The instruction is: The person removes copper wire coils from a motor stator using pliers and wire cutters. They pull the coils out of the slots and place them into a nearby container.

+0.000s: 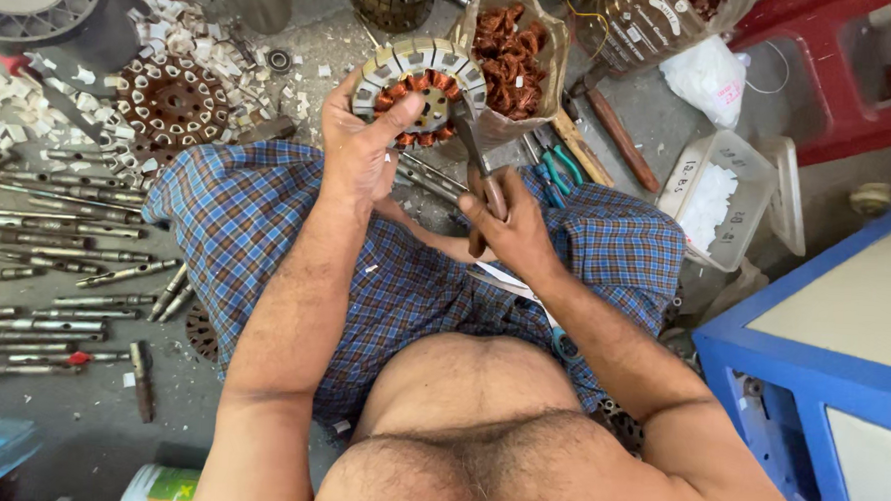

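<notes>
— What is the left hand (355, 151) doing?

— It is clamped around a round motor stator (423, 84), thumb laid across its face, holding it up over the knees. The ring is pale metal outside with copper windings inside.

— And the right hand (512, 228)?

— Closed on the handles of a pair of pliers (480, 152). Their nose reaches up to the lower edge of the stator, touching the copper there, as far as I can tell.

— What lies just around them?

— A blue checked cloth (257, 212) covers the lap beneath both hands. Right behind the stator stands a sack of loose copper wire (509, 58), and beside it green-handled cutters (567, 166) and a wooden-handled tool (621, 138) on the floor.

— Farther out?

— On the person's left, rows of steel rods (55, 253) lie side by side on the floor, with a rusty slotted disc (172, 98) and white paper scraps (11, 111) beyond them. On the right sits a clear plastic tub (723, 198) of white pieces, then a blue cabinet (811, 367) and a red stool (834, 67).
</notes>
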